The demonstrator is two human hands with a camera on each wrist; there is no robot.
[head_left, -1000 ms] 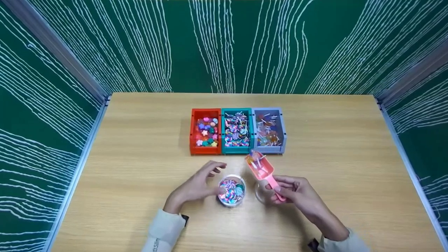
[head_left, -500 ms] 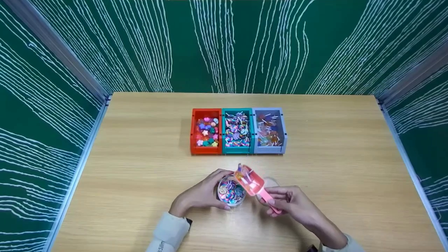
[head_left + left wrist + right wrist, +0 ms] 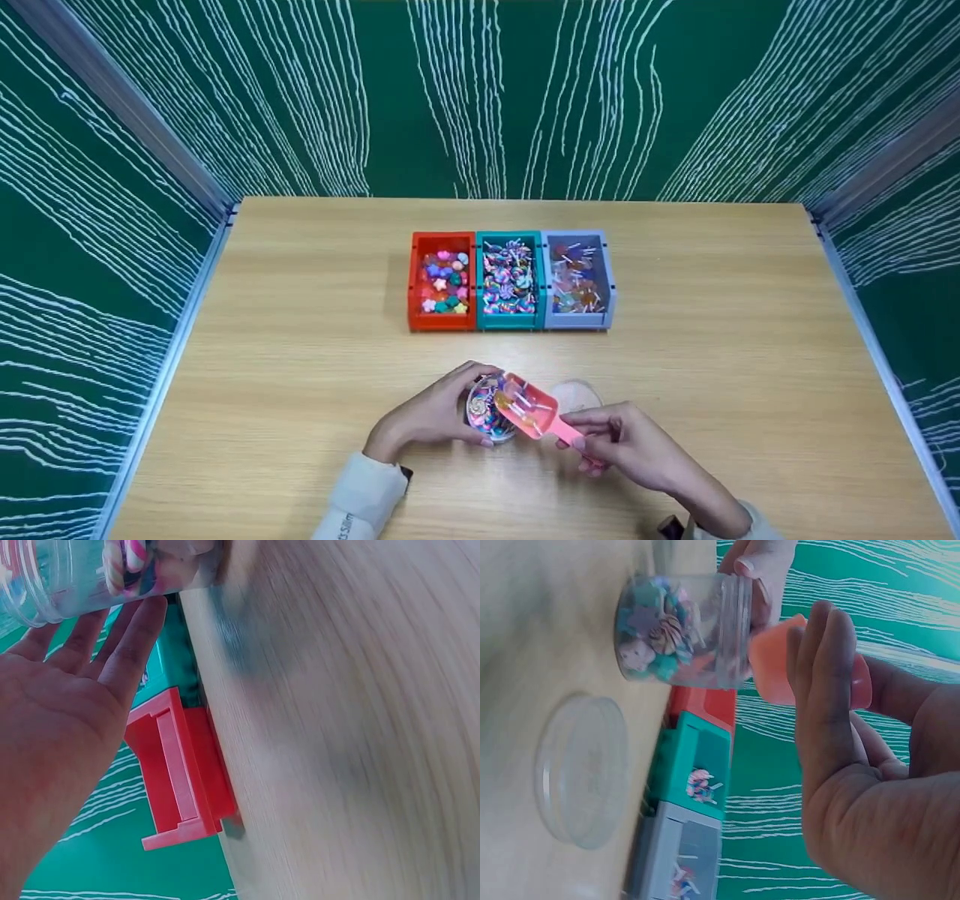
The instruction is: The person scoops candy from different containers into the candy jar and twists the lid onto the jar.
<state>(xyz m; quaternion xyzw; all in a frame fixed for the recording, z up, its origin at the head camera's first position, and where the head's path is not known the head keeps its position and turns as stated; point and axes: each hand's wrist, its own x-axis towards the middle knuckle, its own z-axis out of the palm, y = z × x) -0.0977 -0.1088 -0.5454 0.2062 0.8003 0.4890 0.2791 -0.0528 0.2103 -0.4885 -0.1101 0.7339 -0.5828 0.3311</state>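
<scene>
My left hand (image 3: 431, 411) curves its thumb and fingers round a clear plastic jar (image 3: 709, 637) standing on the table. Swirl-patterned and star-shaped pieces fill the lower part of the jar, seen in the right wrist view. My right hand (image 3: 634, 446) grips the handle of a pink scoop (image 3: 541, 411). Small translucent lollipops (image 3: 525, 401) with white sticks lie in the scoop, whose front edge overlaps the jar's mouth in the head view. A round clear lid (image 3: 585, 772) lies on the table beside the jar, partly behind the scoop in the head view.
Three joined bins stand beyond the hands: a red bin (image 3: 441, 322) with colourful small pieces, a teal bin (image 3: 510, 322) with swirl lollipops, and a grey-lilac bin (image 3: 577, 322) with translucent lollipops. Green walls with white lines enclose the wooden table (image 3: 300, 300).
My left hand has come in to hold the jar. The right hand has brought the loaded scoop left and toward me, from near the bins to the jar's mouth.
</scene>
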